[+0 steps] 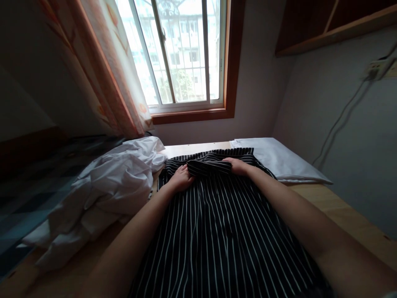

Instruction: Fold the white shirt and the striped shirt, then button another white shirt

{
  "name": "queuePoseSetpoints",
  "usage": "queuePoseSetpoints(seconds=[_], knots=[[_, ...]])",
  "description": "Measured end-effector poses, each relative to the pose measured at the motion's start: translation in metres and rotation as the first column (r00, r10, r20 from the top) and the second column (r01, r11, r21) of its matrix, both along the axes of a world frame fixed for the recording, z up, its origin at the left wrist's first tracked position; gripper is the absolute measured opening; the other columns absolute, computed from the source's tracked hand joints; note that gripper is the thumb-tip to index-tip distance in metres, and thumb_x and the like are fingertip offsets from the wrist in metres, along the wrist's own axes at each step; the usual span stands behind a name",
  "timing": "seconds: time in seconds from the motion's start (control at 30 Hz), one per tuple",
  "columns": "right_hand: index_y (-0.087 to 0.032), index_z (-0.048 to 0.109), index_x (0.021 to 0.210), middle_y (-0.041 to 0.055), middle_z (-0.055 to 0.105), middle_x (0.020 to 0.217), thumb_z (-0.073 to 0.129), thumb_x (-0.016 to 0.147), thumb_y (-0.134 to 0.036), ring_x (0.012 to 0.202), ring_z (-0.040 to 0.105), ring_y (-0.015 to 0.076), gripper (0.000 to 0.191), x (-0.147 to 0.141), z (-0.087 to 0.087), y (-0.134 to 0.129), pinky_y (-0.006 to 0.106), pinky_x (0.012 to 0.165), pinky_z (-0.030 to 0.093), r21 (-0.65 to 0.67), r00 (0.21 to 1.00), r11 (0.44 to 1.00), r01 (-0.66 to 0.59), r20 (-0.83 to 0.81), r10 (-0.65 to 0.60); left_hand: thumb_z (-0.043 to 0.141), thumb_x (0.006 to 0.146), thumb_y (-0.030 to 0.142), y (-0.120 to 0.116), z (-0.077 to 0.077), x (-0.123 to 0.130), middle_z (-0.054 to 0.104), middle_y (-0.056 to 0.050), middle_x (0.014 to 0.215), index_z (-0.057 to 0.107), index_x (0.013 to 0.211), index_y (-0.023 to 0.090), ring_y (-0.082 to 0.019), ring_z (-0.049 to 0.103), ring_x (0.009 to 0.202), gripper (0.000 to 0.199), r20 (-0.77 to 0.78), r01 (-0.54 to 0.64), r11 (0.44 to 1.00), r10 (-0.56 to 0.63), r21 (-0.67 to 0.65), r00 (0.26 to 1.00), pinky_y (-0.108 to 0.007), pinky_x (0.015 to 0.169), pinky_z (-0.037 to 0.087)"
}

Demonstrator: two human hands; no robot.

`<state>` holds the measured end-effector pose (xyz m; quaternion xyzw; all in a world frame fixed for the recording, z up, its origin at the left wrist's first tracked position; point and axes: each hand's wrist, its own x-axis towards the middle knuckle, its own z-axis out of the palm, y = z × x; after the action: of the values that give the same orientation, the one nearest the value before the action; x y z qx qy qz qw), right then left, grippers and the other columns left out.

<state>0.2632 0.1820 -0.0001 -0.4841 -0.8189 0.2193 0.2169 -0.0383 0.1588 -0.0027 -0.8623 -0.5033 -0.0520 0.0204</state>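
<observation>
A black shirt with thin white stripes lies spread over the wooden table, its near end running out of the bottom of the view. At its far end a folded band of the same cloth, which looks like the collar, stands up a little. My left hand is closed at the band's left end, thumb side toward it. My right hand pinches the right end, fingertips partly hidden by cloth. Both forearms reach forward over the shirt's sides.
A crumpled white cloth is heaped at the left of the table. Flat white fabric lies at the back right. Beyond are a window and a curtain; a cable hangs on the right wall below a socket.
</observation>
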Motion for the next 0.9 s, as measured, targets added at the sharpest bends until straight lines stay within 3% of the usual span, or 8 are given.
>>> queuePoseSetpoints(seconds=[0.1, 0.2, 0.3, 0.37, 0.53, 0.73, 0.8, 0.9], knots=[[-0.019, 0.072, 0.104, 0.0044, 0.075, 0.107, 0.059, 0.083, -0.018, 0.099, 0.068, 0.0241, 0.024, -0.007, 0.006, 0.016, 0.032, 0.092, 0.05, -0.036, 1.0, 0.999, 0.016, -0.014, -0.016, 0.041, 0.095, 0.036, 0.007, 0.001, 0.005, 0.054, -0.013, 0.143, 0.056, 0.134, 0.014, -0.027, 0.041, 0.138, 0.048, 0.007, -0.013, 1.0, 0.013, 0.026, 1.0, -0.045, 0.12, 0.025], [-0.019, 0.072, 0.106, 0.0043, 0.075, 0.106, 0.062, 0.082, -0.018, 0.096, 0.069, 0.0237, 0.026, -0.008, 0.003, 0.025, 0.031, 0.09, 0.051, -0.031, 0.999, 0.999, 0.035, -0.021, -0.036, 0.042, 0.094, 0.036, 0.016, 0.002, 0.007, 0.055, -0.013, 0.142, 0.057, 0.133, 0.013, -0.028, 0.043, 0.137, 0.048, 0.016, -0.006, 0.999, 0.006, 0.047, 1.0, -0.045, 0.119, 0.027], [-0.023, 0.064, 0.127, 0.0041, 0.069, 0.124, 0.063, 0.083, -0.022, 0.109, 0.066, 0.0237, 0.044, -0.007, -0.006, 0.028, 0.034, 0.1, 0.047, 0.05, 0.997, 0.996, 0.078, -0.012, -0.077, 0.045, 0.093, 0.039, 0.027, 0.004, 0.006, 0.058, -0.013, 0.138, 0.06, 0.13, 0.012, -0.028, 0.045, 0.134, 0.048, 0.002, 0.036, 0.998, -0.036, 0.051, 0.999, -0.042, 0.118, 0.028], [-0.024, 0.056, 0.138, 0.004, 0.06, 0.138, 0.061, 0.086, -0.025, 0.124, 0.057, 0.0237, 0.052, -0.006, -0.012, 0.029, 0.038, 0.112, 0.037, 0.125, 0.997, 0.99, 0.067, 0.031, -0.072, 0.045, 0.092, 0.043, 0.035, 0.007, 0.003, 0.061, -0.011, 0.134, 0.063, 0.126, 0.013, -0.027, 0.048, 0.131, 0.048, -0.001, 0.085, 0.995, -0.085, 0.06, 0.996, -0.04, 0.118, 0.029], [-0.024, 0.054, 0.14, 0.0028, 0.052, 0.146, 0.049, 0.094, -0.027, 0.137, 0.044, 0.0231, 0.047, -0.004, -0.015, 0.034, 0.046, 0.121, 0.02, 0.187, 0.989, 0.982, -0.024, 0.145, -0.004, 0.042, 0.094, 0.045, 0.053, 0.013, -0.004, 0.062, -0.009, 0.134, 0.065, 0.124, 0.016, -0.024, 0.048, 0.132, 0.048, -0.059, 0.162, 0.983, -0.157, 0.088, 0.986, -0.036, 0.118, 0.026], [-0.022, 0.054, 0.14, 0.0074, 0.049, 0.148, 0.058, 0.085, -0.017, 0.138, 0.043, 0.0244, 0.055, 0.002, -0.008, 0.028, 0.044, 0.118, 0.026, 0.292, 0.974, 0.956, 0.029, 0.207, -0.092, 0.044, 0.092, 0.05, 0.06, 0.016, -0.017, 0.061, -0.009, 0.136, 0.063, 0.125, 0.016, -0.025, 0.045, 0.136, 0.051, -0.062, 0.136, 0.986, -0.13, 0.1, 0.99, -0.039, 0.118, 0.027], [-0.021, 0.063, 0.13, 0.0075, 0.057, 0.141, 0.058, 0.082, -0.014, 0.132, 0.05, 0.0248, 0.049, 0.007, -0.003, 0.026, 0.043, 0.115, 0.033, 0.342, 0.974, 0.935, 0.095, 0.164, -0.159, 0.046, 0.091, 0.049, 0.058, 0.017, -0.02, 0.063, -0.01, 0.132, 0.065, 0.122, 0.017, -0.026, 0.05, 0.131, 0.049, 0.008, 0.148, 0.985, -0.149, 0.093, 0.989, -0.038, 0.115, 0.032], [-0.02, 0.07, 0.119, 0.0055, 0.069, 0.124, 0.052, 0.083, -0.011, 0.117, 0.062, 0.0215, 0.042, 0.016, 0.01, 0.025, 0.036, 0.106, 0.043, 0.301, 0.988, 0.946, 0.123, 0.049, -0.144, 0.043, 0.09, 0.04, 0.053, 0.021, -0.02, 0.07, -0.009, 0.12, 0.07, 0.109, 0.018, -0.026, 0.062, 0.115, 0.04, 0.21, 0.138, 0.989, -0.145, 0.047, 0.967, -0.037, 0.103, 0.044]])
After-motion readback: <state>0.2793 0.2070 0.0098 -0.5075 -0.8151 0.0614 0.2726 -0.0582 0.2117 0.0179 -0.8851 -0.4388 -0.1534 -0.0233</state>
